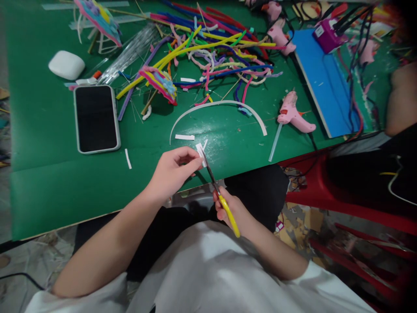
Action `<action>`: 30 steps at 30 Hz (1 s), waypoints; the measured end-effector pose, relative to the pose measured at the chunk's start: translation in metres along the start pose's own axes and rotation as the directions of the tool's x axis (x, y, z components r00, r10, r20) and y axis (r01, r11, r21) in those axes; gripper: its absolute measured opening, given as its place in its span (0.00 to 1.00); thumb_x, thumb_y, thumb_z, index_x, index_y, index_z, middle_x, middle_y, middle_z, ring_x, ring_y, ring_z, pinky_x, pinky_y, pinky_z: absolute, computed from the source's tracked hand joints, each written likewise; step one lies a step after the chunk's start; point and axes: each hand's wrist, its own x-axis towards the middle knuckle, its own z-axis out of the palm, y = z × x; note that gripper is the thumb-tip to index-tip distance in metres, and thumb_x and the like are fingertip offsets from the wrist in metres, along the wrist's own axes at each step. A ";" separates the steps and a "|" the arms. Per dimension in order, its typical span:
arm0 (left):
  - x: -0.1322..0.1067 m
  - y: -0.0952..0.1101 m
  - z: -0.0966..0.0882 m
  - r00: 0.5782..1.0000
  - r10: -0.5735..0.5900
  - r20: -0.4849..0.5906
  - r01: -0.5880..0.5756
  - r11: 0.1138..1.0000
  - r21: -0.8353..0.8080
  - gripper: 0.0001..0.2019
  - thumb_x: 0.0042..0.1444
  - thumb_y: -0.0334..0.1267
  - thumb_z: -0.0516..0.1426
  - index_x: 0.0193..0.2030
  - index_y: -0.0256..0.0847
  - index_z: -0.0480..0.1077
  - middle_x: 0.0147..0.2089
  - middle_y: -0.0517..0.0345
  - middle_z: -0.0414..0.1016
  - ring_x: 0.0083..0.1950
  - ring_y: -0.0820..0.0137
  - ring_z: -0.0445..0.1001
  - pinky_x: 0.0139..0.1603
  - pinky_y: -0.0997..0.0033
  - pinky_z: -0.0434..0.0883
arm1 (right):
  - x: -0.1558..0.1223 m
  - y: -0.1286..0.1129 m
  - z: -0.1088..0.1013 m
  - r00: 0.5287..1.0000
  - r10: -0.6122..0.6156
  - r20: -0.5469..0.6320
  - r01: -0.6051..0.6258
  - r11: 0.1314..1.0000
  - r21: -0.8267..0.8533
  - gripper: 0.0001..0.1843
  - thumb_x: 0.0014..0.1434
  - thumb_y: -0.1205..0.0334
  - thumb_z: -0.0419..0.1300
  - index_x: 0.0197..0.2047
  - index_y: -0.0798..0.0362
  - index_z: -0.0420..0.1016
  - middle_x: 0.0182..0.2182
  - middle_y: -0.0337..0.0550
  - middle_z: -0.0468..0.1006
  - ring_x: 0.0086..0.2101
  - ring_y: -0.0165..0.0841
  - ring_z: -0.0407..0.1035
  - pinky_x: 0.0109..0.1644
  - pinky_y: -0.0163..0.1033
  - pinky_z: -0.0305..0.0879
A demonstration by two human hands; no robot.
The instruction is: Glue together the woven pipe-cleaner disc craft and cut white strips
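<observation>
Between the thumb and fingers of my left hand is a small white paper strip, held above the table's near edge. My right hand grips yellow-handled scissors. Their dark blades point up and left and lie against the strip, with a thin white sliver beside the tip. Just beyond my hands, a short white piece rests on the green table. A long curved white strip arcs behind it. Another small white piece lies to the left.
A phone and a white case lie at left. Colourful pipe cleaners are heaped at the back. A pink glue gun sits at right near a blue board with cables. Another person's arm shows at far right.
</observation>
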 end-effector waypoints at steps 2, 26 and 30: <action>0.000 0.000 0.000 1.000 -0.005 0.001 0.005 1.000 0.008 0.06 0.51 0.38 0.61 0.28 0.38 0.71 0.27 0.62 0.73 0.30 0.76 0.70 0.28 0.79 0.68 | -0.001 -0.003 0.000 0.999 -0.024 -0.030 0.023 1.000 -0.013 0.14 0.53 0.48 0.59 0.36 0.47 0.63 0.21 0.34 0.67 0.21 0.31 0.64 0.26 0.35 0.60; 0.001 -0.002 -0.002 1.000 0.003 0.012 -0.004 1.000 0.025 0.06 0.51 0.38 0.61 0.28 0.38 0.71 0.27 0.62 0.73 0.29 0.76 0.70 0.28 0.78 0.68 | -0.007 -0.030 0.001 0.997 0.047 -0.068 -0.037 0.990 0.139 0.10 0.55 0.52 0.58 0.32 0.48 0.65 0.25 0.37 0.77 0.27 0.32 0.73 0.29 0.35 0.66; 0.001 -0.002 -0.002 1.000 0.002 0.011 -0.002 1.000 0.023 0.06 0.51 0.38 0.61 0.28 0.38 0.71 0.27 0.61 0.72 0.29 0.76 0.70 0.28 0.78 0.68 | -0.007 -0.032 0.000 0.997 0.032 -0.066 -0.025 0.994 0.102 0.09 0.55 0.53 0.58 0.32 0.48 0.64 0.25 0.38 0.77 0.27 0.33 0.73 0.29 0.36 0.66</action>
